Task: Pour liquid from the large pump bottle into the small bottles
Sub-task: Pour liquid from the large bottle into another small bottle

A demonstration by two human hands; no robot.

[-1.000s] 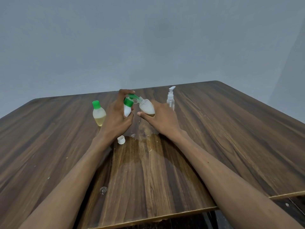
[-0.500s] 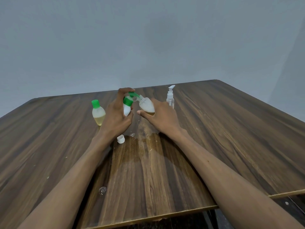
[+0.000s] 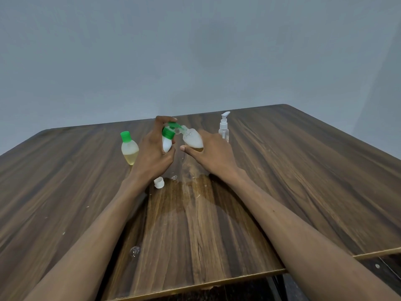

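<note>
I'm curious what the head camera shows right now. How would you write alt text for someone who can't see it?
A person's left hand holds a small green-capped bottle upright while the right hand tips an uncapped bottle towards its open flip cap, over a wooden table. Another green-capped bottle, a clear pump bottle, a loose white cap and a wet patch lie nearby.
</note>
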